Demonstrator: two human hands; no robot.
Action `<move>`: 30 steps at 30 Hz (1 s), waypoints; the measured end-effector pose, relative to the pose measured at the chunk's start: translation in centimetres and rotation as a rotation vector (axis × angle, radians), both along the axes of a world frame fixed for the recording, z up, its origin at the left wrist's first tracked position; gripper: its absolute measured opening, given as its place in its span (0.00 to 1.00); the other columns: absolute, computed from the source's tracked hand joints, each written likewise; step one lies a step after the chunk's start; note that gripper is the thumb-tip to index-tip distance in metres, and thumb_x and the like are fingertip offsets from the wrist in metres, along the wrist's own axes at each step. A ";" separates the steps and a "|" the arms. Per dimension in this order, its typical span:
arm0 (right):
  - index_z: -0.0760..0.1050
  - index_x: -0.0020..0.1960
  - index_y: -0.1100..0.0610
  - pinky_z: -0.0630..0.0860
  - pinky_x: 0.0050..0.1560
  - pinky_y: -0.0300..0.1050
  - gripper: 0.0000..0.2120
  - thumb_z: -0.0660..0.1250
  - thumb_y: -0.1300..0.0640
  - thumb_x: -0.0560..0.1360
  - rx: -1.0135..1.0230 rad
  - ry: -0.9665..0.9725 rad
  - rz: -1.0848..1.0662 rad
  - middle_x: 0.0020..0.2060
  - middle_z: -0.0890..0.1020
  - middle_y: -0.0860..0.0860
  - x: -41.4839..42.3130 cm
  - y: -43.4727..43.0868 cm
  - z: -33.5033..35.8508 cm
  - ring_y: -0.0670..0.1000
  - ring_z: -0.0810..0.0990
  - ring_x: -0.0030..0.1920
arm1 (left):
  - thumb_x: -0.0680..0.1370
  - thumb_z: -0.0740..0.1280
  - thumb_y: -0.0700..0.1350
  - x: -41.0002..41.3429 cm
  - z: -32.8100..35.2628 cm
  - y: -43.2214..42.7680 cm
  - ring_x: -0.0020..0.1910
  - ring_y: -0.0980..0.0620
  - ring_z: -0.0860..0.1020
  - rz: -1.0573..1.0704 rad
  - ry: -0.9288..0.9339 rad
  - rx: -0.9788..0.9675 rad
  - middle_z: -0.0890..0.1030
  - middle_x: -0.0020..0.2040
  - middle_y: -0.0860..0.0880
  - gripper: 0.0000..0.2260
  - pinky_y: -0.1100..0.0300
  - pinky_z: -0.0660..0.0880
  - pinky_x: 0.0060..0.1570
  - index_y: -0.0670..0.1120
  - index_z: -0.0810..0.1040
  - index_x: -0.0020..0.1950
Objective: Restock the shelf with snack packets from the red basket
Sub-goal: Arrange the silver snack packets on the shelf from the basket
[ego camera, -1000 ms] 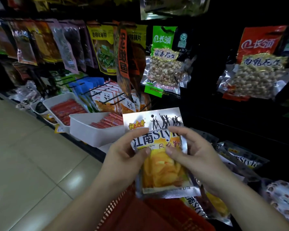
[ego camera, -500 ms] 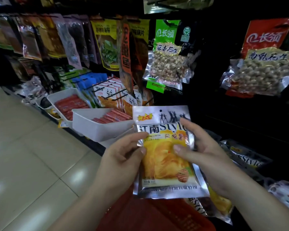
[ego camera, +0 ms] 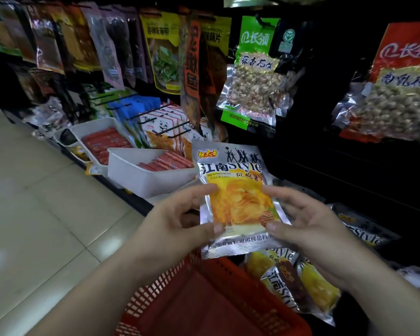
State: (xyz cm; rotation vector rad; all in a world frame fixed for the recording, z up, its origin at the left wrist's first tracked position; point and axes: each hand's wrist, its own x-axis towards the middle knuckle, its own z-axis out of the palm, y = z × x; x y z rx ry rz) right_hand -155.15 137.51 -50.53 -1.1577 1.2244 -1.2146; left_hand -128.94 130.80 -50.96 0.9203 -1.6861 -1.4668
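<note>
Pale, glossy floor tiles run along the left of a dim shop aisle, and a dark shelf unit fills the rest of the view. Rows of hanging packets crowd its upper pegs, with a green peanut bag and a red peanut bag hanging further right. Lower down, at the shelf's front edge, two white trays hold red sausage sticks.

Both hands hold one silver and yellow snack packet upright in front of the shelf, above the red basket at the bottom of the view. The left hand pinches the packet's left edge between thumb and curled fingers. The right hand grips the right edge, thumb on the front.

Just right of the basket, below the right wrist, lie matching packets; whether they rest in it or on the low shelf is unclear.
</note>
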 end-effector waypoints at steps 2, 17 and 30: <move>0.81 0.64 0.37 0.79 0.43 0.38 0.30 0.74 0.70 0.76 -0.015 0.036 -0.086 0.71 0.78 0.40 0.1 0.0 -0.1 0.43 0.74 0.65 | 0.69 0.82 0.43 0.2 0.0 0.1 0.60 0.47 0.84 -0.130 -0.026 0.012 0.82 0.67 0.53 0.36 0.49 0.83 0.57 0.63 0.73 0.73; 0.71 0.68 0.23 0.71 0.73 0.51 0.27 0.74 0.46 0.77 -0.177 0.565 -0.107 0.77 0.61 0.29 1.8 0.6 0.5 0.39 0.63 0.78 | 0.72 0.77 0.41 -1.7 -0.7 1.3 0.51 0.51 0.86 0.110 -0.149 -0.214 0.86 0.56 0.57 0.28 0.47 0.84 0.48 0.63 0.78 0.68; 0.83 0.61 0.37 0.83 0.50 0.44 0.29 0.63 0.72 0.81 -0.025 0.066 -0.319 0.57 0.85 0.40 2.2 -1.0 -0.6 0.44 0.85 0.48 | 0.79 0.72 0.46 -5.1 -2.0 3.3 0.66 0.59 0.78 0.083 -0.093 -0.560 0.79 0.67 0.60 0.13 0.62 0.77 0.61 0.56 0.84 0.62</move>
